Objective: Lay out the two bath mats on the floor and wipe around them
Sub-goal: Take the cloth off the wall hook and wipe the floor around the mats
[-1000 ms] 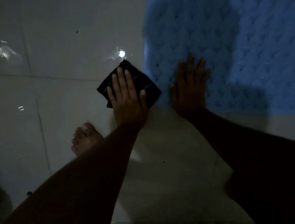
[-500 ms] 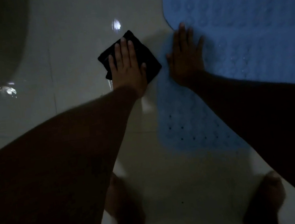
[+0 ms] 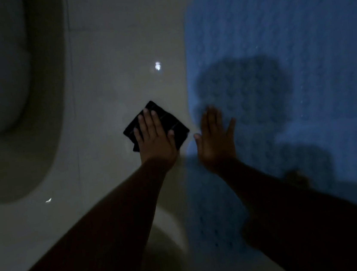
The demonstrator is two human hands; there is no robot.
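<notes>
Black cloth (image 3: pixel 172 122) under flat left hand (image 3: pixel 154 141), beside blue mat (image 3: pixel 296 42).

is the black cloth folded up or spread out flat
Folded. The cloth is a small compact square under the flat left hand, with a doubled edge at its lower left corner.

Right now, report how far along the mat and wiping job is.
Done: one blue bath mat lies flat on the tiled floor. In hand: the left hand presses a dark cloth on the tiles beside the mat, and the right hand rests flat on the mat's edge. Left: no second mat is in view.
</notes>
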